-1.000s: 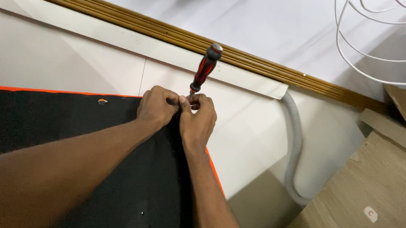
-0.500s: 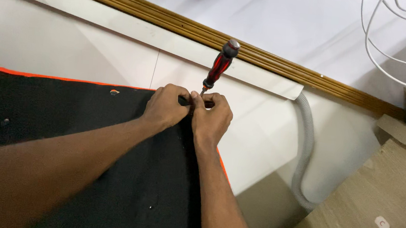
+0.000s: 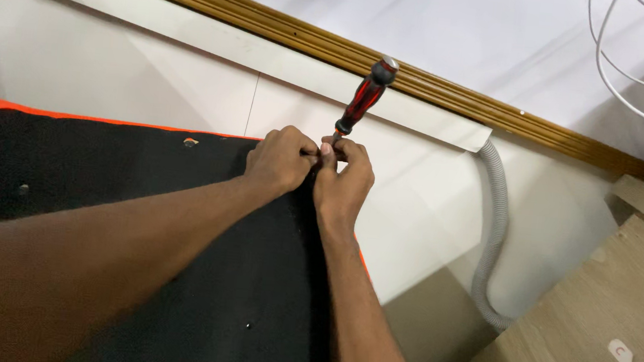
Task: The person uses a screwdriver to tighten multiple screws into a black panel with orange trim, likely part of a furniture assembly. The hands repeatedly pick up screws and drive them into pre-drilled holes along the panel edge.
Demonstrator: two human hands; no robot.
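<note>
Both hands pinched together at upper edge of black panel (image 3: pixel 177 214) — right hand (image 3: pixel 344 181) closed round lower shaft of red-and-black screwdriver (image 3: pixel 363 98), left hand (image 3: pixel 281 160) curled tight beside it, contents hidden. Tool tilted, handle toward wooden trim (image 3: pixel 426 81). Risk: tip likely to slip sideways onto left fingers — hands touching, no gap.

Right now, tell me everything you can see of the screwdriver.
The screwdriver has a glossy red and black handle with a rounded black cap, likely plastic. It tilts, cap up and to the right toward the wooden trim, shaft down-left. Only a sliver of shaft shows; the tip is hidden between the left hand and right hand, which pinch around it at the edge of the black panel.
</note>
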